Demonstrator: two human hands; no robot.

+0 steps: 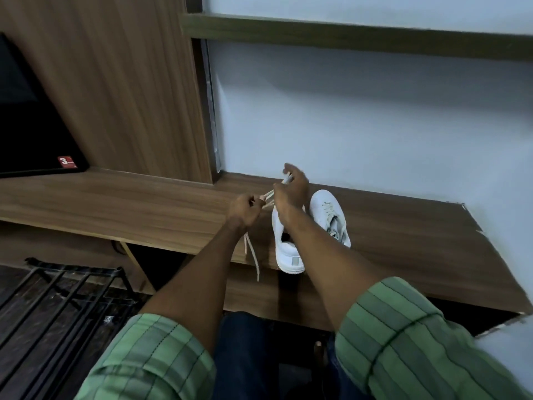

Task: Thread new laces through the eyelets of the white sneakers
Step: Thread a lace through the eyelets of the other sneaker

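With the left hand (pixel 243 210) and right hand (pixel 291 187) each pinching the white lace (pixel 253 256) above the near sneaker (pixel 284 249) on the wooden shelf (pixel 403 241), I'd even both ends before feeding the next eyelet.

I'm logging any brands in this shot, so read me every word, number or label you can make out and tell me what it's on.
"3": a white numeral on the small red sticker at the lower corner of the black flat screen; the tiny print beside it is too blurred to read.
The grey tab on the heel of the near white sneaker: no readable text.
The far white sneaker: no brand or lettering visible.
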